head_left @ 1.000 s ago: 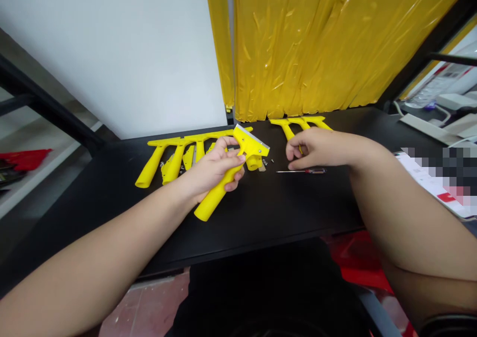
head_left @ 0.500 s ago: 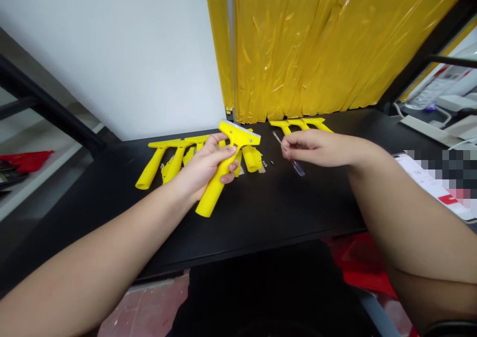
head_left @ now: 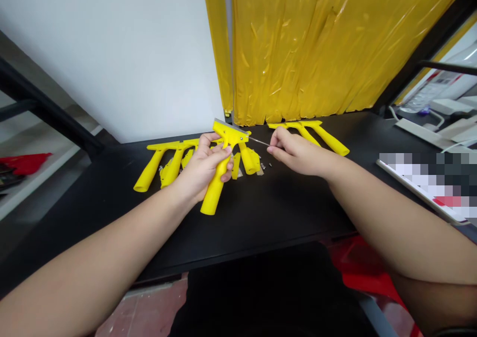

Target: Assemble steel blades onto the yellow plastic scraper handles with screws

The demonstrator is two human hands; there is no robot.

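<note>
Black table point(head_left: 261, 217) fills most of what I see, its near edge right above my dark lap, with some red stuff on the floor below it.

Coming in from there, my left hand point(head_left: 204, 165) is wrapped tight around the handle of a yellow scraper point(head_left: 220, 170). It's held above the table, handle end pointing down toward me and the head tilted up and away, with a thin metal blade strip along the top edge.

My right hand point(head_left: 298, 153) is just to the right of that head, fingers pinched together on a small screwdriver point(head_left: 260, 141). Its thin metal shaft runs left and the tip sits right at the scraper head. Can't really make out the screwdriver's handle, my fingers cover it.

A bit further back, more yellow scraper handles point(head_left: 164, 160) lie flat in a row on the left, some loose yellow bits point(head_left: 250, 159) sit just behind the held one, and a few tiny dark screws point(head_left: 263, 165) are scattered next to those. Another pair of yellow handles point(head_left: 320, 133) lies behind my right hand.

Way at the back, a white wall point(head_left: 122, 58) on the left and a yellow plastic curtain point(head_left: 316, 48) on the right.
</note>
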